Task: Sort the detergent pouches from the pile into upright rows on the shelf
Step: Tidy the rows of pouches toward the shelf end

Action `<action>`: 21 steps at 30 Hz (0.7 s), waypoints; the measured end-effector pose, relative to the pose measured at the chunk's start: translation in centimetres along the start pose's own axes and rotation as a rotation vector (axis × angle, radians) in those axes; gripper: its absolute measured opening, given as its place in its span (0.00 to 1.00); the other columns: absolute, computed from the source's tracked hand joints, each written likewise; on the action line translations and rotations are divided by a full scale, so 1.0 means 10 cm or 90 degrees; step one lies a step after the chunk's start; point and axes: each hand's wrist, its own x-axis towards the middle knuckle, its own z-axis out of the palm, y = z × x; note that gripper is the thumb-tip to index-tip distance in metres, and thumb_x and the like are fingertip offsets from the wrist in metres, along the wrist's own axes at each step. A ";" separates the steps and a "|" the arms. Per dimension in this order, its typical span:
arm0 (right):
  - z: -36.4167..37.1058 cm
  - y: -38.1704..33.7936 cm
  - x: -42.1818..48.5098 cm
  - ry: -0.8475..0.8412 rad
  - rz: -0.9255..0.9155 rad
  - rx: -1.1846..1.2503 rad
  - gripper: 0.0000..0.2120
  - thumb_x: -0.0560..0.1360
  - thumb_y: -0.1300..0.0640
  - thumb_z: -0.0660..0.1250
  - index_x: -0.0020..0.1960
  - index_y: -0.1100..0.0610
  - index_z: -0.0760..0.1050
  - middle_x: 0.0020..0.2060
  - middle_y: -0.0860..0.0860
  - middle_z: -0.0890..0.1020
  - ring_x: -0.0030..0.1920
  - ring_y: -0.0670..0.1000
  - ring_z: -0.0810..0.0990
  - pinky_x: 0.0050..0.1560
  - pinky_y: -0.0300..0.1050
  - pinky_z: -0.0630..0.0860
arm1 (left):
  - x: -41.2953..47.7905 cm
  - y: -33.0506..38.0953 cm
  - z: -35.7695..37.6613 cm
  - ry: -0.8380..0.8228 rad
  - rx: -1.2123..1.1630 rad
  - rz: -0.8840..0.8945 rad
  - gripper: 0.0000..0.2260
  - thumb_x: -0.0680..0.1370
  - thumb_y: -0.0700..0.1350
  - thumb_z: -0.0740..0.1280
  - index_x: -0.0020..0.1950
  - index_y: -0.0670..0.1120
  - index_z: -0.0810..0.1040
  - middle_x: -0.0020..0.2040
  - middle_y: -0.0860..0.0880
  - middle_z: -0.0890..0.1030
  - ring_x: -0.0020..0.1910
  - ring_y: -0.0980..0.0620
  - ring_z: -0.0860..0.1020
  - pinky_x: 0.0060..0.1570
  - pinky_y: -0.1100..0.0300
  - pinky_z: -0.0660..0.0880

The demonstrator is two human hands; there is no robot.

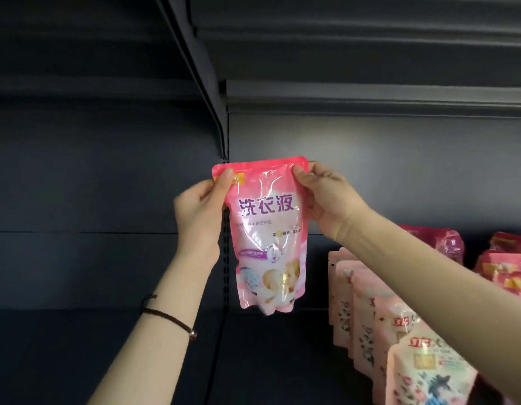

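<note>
Head view, facing a dark back panel. Held up in mid-air at the centre, upright and facing the camera: a pink detergent pouch, printed across its upper half with large purple characters 洗衣液. Smaller print under that, and white text on a purple band lower down, too blurred to read; yellow patch at the top left corner, half hidden under a thumb. Pinched at the top left corner by the left hand, thumb on the front and fingers behind; pinched at the top right corner by the right hand in the same way. Dark cord bracelet around the left wrist. Bottom edge of the pouch hanging free, well above the shelf board, touching nothing. Open room under that edge and leftward of it. Behind the pouch, a slotted upright post between two bays; overhead, the underside of an upper shelf. On the board to the right, partly behind the right forearm: a row of pale pink pouches standing upright one behind another, flowers on their faces, red characters near the tops too smeared to read surely. Farther back and right, a pile of darker pink pouches lying in a heap.
</note>
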 end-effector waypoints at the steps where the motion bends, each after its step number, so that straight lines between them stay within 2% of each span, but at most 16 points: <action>1: 0.04 -0.03 -0.08 0.030 -0.011 0.026 0.11 0.80 0.58 0.62 0.38 0.54 0.73 0.30 0.48 0.80 0.26 0.45 0.78 0.27 0.38 0.75 | -0.08 0.04 -0.03 -0.011 -0.001 0.007 0.15 0.75 0.53 0.70 0.41 0.41 0.82 0.40 0.44 0.82 0.41 0.50 0.78 0.47 0.56 0.75; 3: 0.11 -0.06 -0.22 0.069 -0.027 0.081 0.11 0.80 0.59 0.63 0.38 0.55 0.72 0.29 0.49 0.79 0.26 0.47 0.77 0.27 0.38 0.77 | -0.29 0.08 -0.07 -0.060 0.006 0.012 0.15 0.76 0.55 0.68 0.39 0.45 0.82 0.39 0.47 0.84 0.40 0.55 0.80 0.45 0.59 0.77; 6: 0.18 -0.08 -0.47 0.089 -0.061 0.100 0.11 0.79 0.58 0.63 0.38 0.55 0.72 0.31 0.50 0.78 0.29 0.48 0.76 0.33 0.43 0.79 | -0.64 0.11 -0.08 -0.089 -0.012 0.002 0.23 0.77 0.59 0.64 0.37 0.40 0.76 0.33 0.53 0.80 0.32 0.61 0.77 0.34 0.70 0.74; 9: 0.17 -0.08 -0.72 0.099 -0.088 0.086 0.12 0.80 0.58 0.63 0.37 0.55 0.72 0.33 0.51 0.77 0.31 0.49 0.76 0.37 0.46 0.77 | -0.89 0.12 -0.04 -0.062 -0.021 0.018 0.23 0.80 0.57 0.61 0.39 0.38 0.72 0.32 0.51 0.77 0.31 0.59 0.76 0.31 0.68 0.73; 12: 0.07 -0.10 -0.92 0.113 -0.098 0.068 0.12 0.79 0.57 0.64 0.37 0.55 0.72 0.34 0.52 0.76 0.32 0.50 0.76 0.39 0.47 0.77 | -1.01 0.16 0.00 -0.054 -0.006 0.008 0.22 0.81 0.55 0.58 0.35 0.40 0.64 0.32 0.48 0.71 0.30 0.56 0.69 0.28 0.67 0.69; 16: -0.10 -0.20 -1.11 0.131 -0.122 0.038 0.11 0.79 0.57 0.64 0.37 0.55 0.73 0.33 0.51 0.77 0.31 0.48 0.77 0.36 0.44 0.78 | -1.08 0.25 0.07 -0.083 0.011 0.015 0.19 0.82 0.50 0.57 0.31 0.49 0.62 0.26 0.55 0.68 0.26 0.61 0.67 0.26 0.68 0.65; 19: -0.27 -0.24 -1.26 0.142 -0.131 0.049 0.11 0.79 0.57 0.64 0.38 0.55 0.73 0.30 0.49 0.79 0.29 0.45 0.78 0.32 0.41 0.78 | -1.20 0.28 0.20 -0.103 0.050 0.077 0.22 0.82 0.49 0.56 0.27 0.53 0.61 0.25 0.56 0.65 0.25 0.59 0.63 0.25 0.67 0.62; 21: -0.41 -0.23 -1.37 0.157 -0.138 0.038 0.10 0.79 0.56 0.64 0.39 0.55 0.72 0.32 0.49 0.79 0.31 0.46 0.78 0.34 0.41 0.79 | -1.34 0.28 0.37 -0.093 0.051 0.096 0.23 0.83 0.49 0.55 0.27 0.54 0.61 0.23 0.56 0.65 0.24 0.60 0.62 0.24 0.67 0.61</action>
